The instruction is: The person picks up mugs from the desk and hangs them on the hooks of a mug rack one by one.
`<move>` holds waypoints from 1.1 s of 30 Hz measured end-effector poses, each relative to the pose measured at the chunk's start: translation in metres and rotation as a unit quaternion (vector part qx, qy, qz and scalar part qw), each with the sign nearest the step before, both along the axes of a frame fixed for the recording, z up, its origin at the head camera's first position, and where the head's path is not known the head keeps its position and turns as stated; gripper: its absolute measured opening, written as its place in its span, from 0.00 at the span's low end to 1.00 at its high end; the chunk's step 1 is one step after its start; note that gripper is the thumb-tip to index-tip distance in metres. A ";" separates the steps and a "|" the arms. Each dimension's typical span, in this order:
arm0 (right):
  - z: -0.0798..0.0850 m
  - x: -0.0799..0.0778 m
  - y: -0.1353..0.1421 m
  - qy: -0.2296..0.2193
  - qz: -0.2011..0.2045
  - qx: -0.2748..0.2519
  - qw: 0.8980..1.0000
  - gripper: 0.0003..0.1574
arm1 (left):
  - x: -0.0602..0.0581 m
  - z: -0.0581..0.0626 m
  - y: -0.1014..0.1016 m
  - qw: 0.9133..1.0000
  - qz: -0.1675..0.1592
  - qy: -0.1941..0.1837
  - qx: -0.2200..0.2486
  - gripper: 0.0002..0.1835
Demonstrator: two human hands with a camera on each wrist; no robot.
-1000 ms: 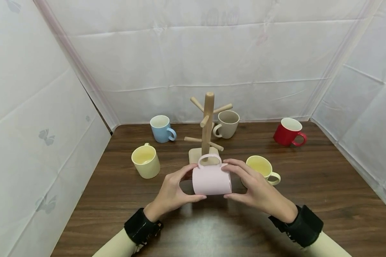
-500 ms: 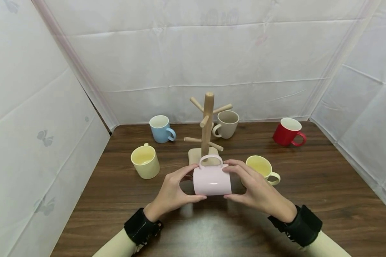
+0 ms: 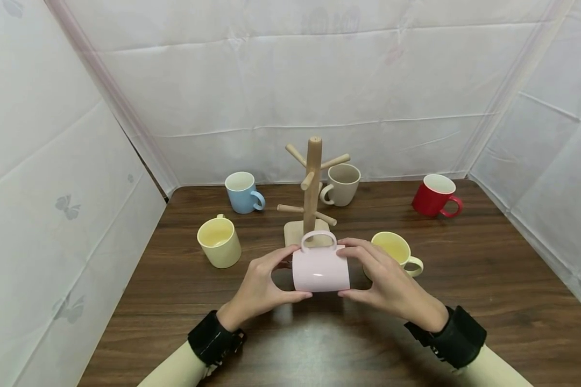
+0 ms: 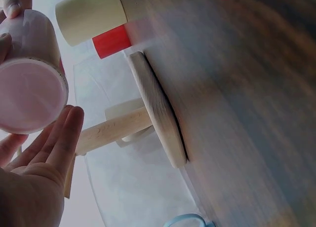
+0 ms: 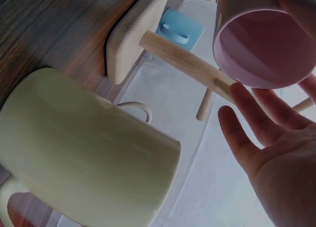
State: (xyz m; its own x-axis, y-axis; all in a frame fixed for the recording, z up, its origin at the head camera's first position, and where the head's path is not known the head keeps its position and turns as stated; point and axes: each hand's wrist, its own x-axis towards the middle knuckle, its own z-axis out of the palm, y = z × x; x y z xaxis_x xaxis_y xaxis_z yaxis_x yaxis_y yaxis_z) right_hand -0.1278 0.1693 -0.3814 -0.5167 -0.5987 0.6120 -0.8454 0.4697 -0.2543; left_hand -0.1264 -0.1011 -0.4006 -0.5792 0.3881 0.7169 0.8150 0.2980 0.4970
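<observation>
A pink mug [image 3: 321, 271] lies sideways between the two hands, raised above the table in front of a wooden mug tree [image 3: 313, 188], its handle uppermost. At its base end, the left hand [image 3: 261, 287] holds it with thumb below and fingers above. The right hand [image 3: 387, 279] grips the mouth end the same way. From the left wrist, the mug's flat round base [image 4: 32, 96] shows; the right wrist view looks into its hollow mouth [image 5: 269, 49]. Just behind the right hand stands a yellow mug [image 3: 392, 245], partly hidden by it.
On the dark wooden table [image 3: 174, 301] stand another yellow mug [image 3: 220, 247] and a light blue mug [image 3: 243, 196] at left. A beige mug [image 3: 344, 188] is behind the tree, and a red mug [image 3: 428, 200] far right. White cloth walls [image 3: 281, 80] enclose the back and sides.
The pink mug has turned slightly in the hands, so its rim edge at the right end no longer shows. Both hands keep their hold in nearly the same place.
</observation>
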 end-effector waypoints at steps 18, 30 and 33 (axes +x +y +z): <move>0.002 -0.004 0.003 0.039 -0.038 0.019 0.998 0.42 | -0.018 -0.021 0.000 0.999 0.001 -0.004 -0.033 0.46; 0.004 -0.005 0.005 0.039 -0.054 0.025 0.997 0.41 | -0.024 -0.019 0.002 0.999 -0.013 -0.025 -0.035 0.45; 0.005 -0.006 0.006 0.041 -0.057 0.026 0.997 0.42 | -0.026 -0.017 0.003 0.999 -0.007 -0.021 -0.041 0.45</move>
